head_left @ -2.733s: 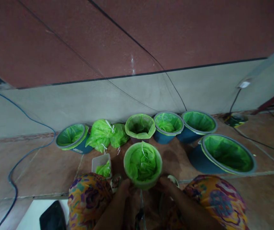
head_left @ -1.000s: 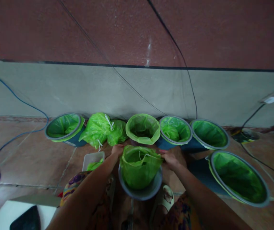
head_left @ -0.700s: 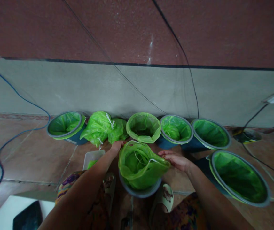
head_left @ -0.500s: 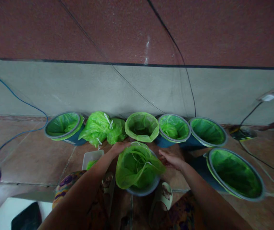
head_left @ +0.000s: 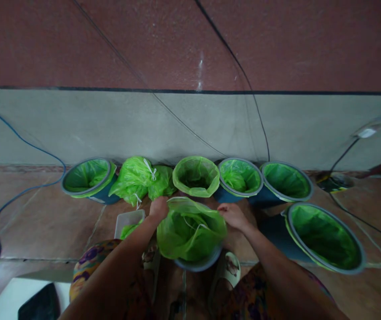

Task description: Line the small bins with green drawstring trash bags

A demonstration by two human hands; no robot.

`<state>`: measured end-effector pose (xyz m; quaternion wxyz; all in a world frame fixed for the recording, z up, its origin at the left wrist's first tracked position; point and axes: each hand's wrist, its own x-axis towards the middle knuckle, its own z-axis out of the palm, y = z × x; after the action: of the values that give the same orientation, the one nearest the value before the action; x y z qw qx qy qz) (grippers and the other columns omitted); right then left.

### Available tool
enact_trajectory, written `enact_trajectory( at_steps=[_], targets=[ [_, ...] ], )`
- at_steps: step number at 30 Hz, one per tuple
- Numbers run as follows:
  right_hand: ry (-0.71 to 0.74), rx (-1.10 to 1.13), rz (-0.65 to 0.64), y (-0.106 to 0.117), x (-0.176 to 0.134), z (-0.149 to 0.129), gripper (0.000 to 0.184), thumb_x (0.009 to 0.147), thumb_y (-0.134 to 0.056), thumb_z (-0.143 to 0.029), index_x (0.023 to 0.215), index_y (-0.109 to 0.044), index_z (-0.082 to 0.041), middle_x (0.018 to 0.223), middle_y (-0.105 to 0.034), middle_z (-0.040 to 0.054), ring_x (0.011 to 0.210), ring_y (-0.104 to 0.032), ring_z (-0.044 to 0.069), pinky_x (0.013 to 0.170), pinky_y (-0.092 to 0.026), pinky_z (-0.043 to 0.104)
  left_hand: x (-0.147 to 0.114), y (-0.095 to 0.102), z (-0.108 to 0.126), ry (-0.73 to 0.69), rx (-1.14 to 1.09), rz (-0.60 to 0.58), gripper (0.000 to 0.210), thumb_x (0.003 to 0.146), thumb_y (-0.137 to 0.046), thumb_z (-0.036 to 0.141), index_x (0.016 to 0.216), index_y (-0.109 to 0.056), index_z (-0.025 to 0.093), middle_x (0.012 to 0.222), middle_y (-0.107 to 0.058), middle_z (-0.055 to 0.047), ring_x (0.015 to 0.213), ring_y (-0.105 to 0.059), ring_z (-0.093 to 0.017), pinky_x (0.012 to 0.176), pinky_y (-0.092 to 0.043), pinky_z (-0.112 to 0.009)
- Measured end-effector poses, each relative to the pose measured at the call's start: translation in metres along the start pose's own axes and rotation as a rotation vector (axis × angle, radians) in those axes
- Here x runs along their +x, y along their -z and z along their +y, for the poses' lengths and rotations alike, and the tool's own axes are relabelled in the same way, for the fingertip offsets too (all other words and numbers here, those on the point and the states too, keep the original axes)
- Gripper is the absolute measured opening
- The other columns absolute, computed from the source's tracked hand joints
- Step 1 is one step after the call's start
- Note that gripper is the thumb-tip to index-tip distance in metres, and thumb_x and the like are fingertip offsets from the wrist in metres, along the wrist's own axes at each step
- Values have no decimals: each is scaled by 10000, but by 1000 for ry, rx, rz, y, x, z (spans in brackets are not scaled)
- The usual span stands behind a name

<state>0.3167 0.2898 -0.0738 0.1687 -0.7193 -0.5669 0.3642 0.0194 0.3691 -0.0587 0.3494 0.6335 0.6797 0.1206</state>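
A green plastic bag [head_left: 190, 240] hangs loosely in a bin [head_left: 198, 266] on the floor between my feet, its mouth spread above the rim. My left hand [head_left: 159, 208] is closed on the far left edge of the bag's mouth. On the right edge, my right hand [head_left: 233, 215] pinches the bag with fingers together. White drawstring [head_left: 197, 226] loops lie inside the opening. Beside my left forearm stands a small clear container [head_left: 127, 217] with green plastic in it.
Along the wall stand several lined bins, among them a left bin [head_left: 88, 178], a middle one [head_left: 196, 178] and a near right one [head_left: 325, 238]. Tied green bags [head_left: 137, 178] sit between them. A blue cable [head_left: 20, 189] curves over the left floor. A dark tablet-like object [head_left: 40, 303] lies lower left.
My right hand has come in and taken hold of the bag's right edge. The bag's mouth is now stretched wider between both hands.
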Motion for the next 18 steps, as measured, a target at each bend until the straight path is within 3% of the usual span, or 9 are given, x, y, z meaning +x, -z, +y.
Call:
enact_trajectory(
  at_steps=[3,6,10,14,16,18],
  targets=[
    [-49,-94,136,18,-1,4,153,752,-549,-184,772,-695,-226,769,-713,5,715,-625,153,640,-411,228,-1,4,5,-74,242,81,220,784,-495,84,897,-665,165,1007,-659,-138,1016,-619,-261,922,-441,-335],
    [-130,-275,168,23,-6,10,159,791,-539,-216,836,-691,-233,814,-718,35,785,-642,180,680,-422,245,-4,6,7,-79,422,100,306,819,-474,114,1082,-621,165,1093,-642,-143,989,-633,-248,891,-460,-323],
    [-203,-453,177,21,-11,12,239,858,-460,-245,941,-682,-209,912,-712,103,904,-653,240,751,-441,296,-12,11,14,-65,492,92,438,796,-591,261,1210,-547,126,1155,-617,-177,1104,-568,-312,950,-432,-374],
    [-239,-410,186,19,-11,6,317,871,-465,-314,1104,-634,-181,1001,-694,142,952,-652,276,783,-455,329,-36,8,34,-422,359,128,514,810,-591,309,1286,-490,145,1275,-551,-167,1216,-472,-315,1063,-328,-410],
    [-257,-366,188,16,-10,4,364,870,-483,-340,1161,-606,-160,1049,-676,165,984,-644,287,811,-459,339,-55,-6,42,-607,256,8,443,828,-568,350,1241,-537,193,1224,-584,-134,1181,-501,-295,1061,-334,-405],
    [-264,-344,189,12,-9,5,386,859,-518,-349,1179,-593,-147,1095,-655,182,1046,-620,297,861,-452,348,-75,-26,42,-686,192,-144,459,767,-638,394,1186,-586,211,1163,-612,-132,1128,-535,-318,1030,-365,-437]
  ],
)
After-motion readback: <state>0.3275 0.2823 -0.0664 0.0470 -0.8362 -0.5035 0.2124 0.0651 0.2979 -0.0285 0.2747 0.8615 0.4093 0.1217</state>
